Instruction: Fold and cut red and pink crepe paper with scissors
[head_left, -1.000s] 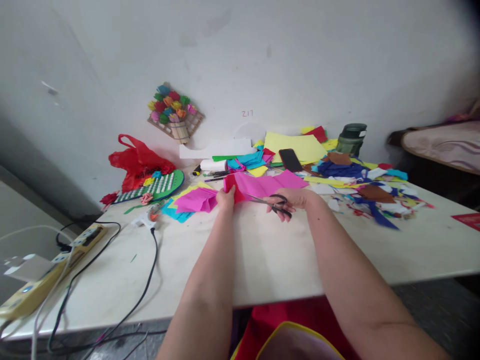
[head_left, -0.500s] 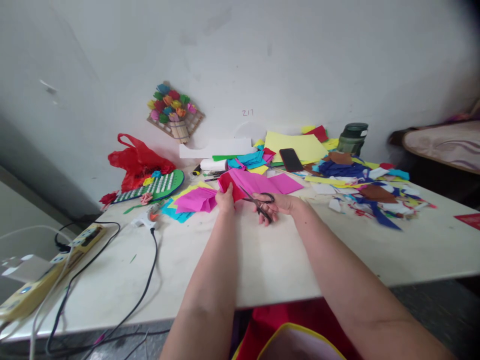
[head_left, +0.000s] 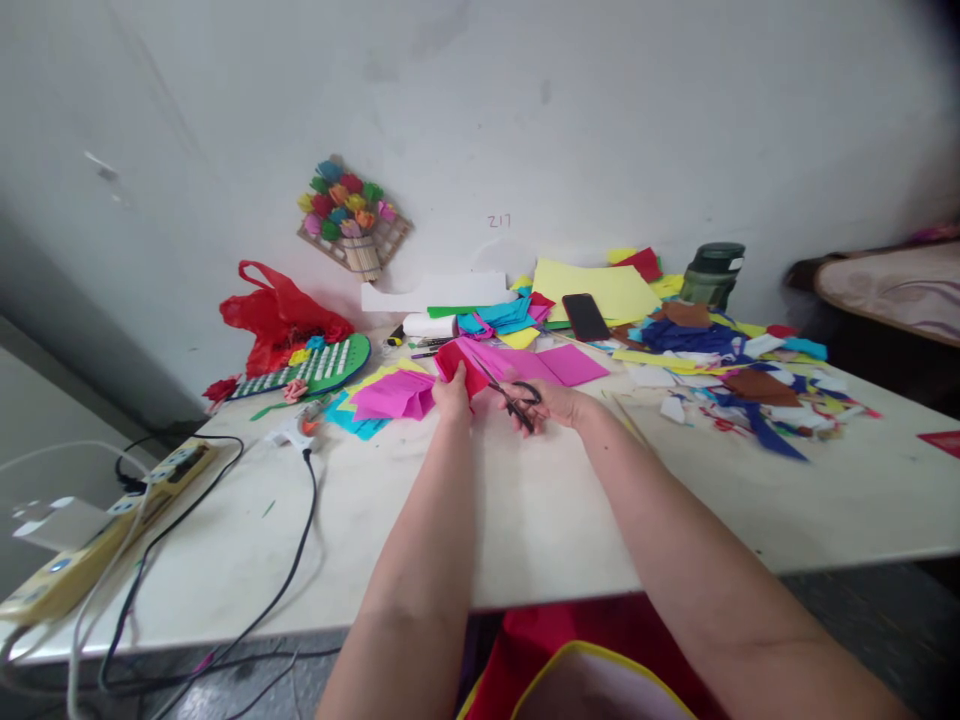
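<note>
My left hand [head_left: 451, 392] is closed on a piece of red paper [head_left: 466, 372], which stands up from its fingers. In my right hand [head_left: 551, 402] is a pair of black-handled scissors [head_left: 514, 402], fingers through the loops. The blades point up and left, close to the paper's right edge; I cannot tell whether they touch it. Behind both hands lies a pink paper sheet [head_left: 570, 365]. Left of my left hand, folded magenta paper [head_left: 394, 394] rests over yellow and blue paper [head_left: 352, 420].
A glue gun [head_left: 296, 432] with a black cord and a power strip [head_left: 112, 540] occupy the left. Behind them are a red plastic bag [head_left: 274, 315] and a green board [head_left: 330, 365]. Rightward lie a phone [head_left: 586, 317], paper scraps [head_left: 757, 388] and a dark green bottle [head_left: 712, 275].
My right hand has shifted slightly left with the scissors, bringing them nearer the red paper, and the handles look closer together. The left hand keeps its hold. The camera view has shifted a little.
</note>
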